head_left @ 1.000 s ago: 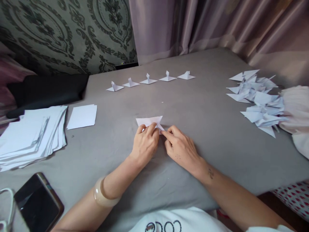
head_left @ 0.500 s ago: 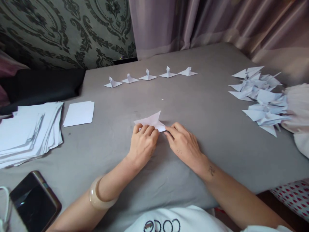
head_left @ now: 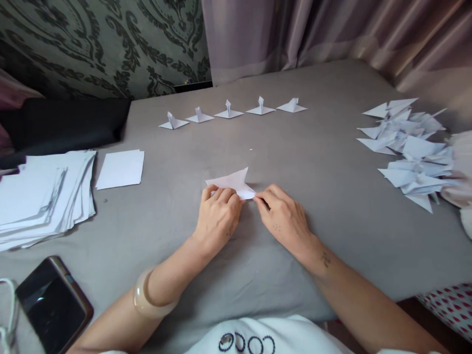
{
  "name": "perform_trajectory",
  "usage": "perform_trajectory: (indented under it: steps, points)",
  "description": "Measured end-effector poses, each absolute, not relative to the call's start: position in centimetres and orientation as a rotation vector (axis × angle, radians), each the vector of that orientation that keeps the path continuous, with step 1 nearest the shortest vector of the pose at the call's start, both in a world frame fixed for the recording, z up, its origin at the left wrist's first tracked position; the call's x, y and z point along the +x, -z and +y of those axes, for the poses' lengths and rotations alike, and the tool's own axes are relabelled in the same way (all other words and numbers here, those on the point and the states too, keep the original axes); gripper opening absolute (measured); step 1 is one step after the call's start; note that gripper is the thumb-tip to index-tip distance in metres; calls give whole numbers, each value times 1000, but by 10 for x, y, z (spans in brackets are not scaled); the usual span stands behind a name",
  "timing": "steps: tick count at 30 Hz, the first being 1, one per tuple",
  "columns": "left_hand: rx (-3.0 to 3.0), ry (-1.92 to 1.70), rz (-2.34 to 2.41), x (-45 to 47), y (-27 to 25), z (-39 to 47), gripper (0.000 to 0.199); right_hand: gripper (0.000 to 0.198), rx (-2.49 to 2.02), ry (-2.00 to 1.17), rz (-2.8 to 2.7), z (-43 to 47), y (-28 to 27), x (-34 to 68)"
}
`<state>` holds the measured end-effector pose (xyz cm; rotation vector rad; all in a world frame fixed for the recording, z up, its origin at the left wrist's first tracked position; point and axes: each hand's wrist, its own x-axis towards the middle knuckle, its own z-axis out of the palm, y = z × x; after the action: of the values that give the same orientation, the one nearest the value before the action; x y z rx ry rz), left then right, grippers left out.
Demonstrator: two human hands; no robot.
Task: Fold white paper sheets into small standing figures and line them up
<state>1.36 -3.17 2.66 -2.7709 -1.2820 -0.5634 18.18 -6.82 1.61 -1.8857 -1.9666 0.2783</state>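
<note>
A partly folded piece of white paper (head_left: 236, 181) lies in front of me, one point sticking up and another reaching right. My left hand (head_left: 220, 212) has its fingers curled over the paper's near left side, gripping it; its lower edge is hidden behind them. With thumb and forefinger, my right hand (head_left: 282, 214) pinches the tip at the right end. Farther back stands a row of several folded paper figures (head_left: 229, 112), each with flat pointed sides and an upright middle. A heap of folded paper pieces (head_left: 416, 147) lies at the right.
At the left are a thick stack of white paper sheets (head_left: 33, 201) and a smaller pile of square paper (head_left: 121, 169). A phone (head_left: 51, 305) and a white cable (head_left: 9, 314) lie at the near left. Behind the stack is a black item (head_left: 66, 123). Grey cloth (head_left: 177, 162) covers the table.
My right hand's thumb and forefinger have closed together on the paper's right tip. The left hand keeps its grip on the paper. The whole view has shifted slightly.
</note>
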Motion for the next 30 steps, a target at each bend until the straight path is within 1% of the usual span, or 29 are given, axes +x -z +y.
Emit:
perform_trajectory:
  steps: [6, 16, 24, 30]
  points:
    - [-2765, 612, -1436, 15, -25, -28, 21, 16, -1926, -294, -1892, -66, -15, 180]
    - [-2774, 666, -1537, 17, -23, -19, 22, 15, -2015, -345, -1832, -60, -18, 174]
    - [-2781, 584, -1590, 18, -22, -15, 22, 14, -2031, -349, -1837, -59, -18, 174]
    - [-2783, 515, -1561, 17, -24, -15, 23, 14, -2064, -422, -1836, -58, -21, 174]
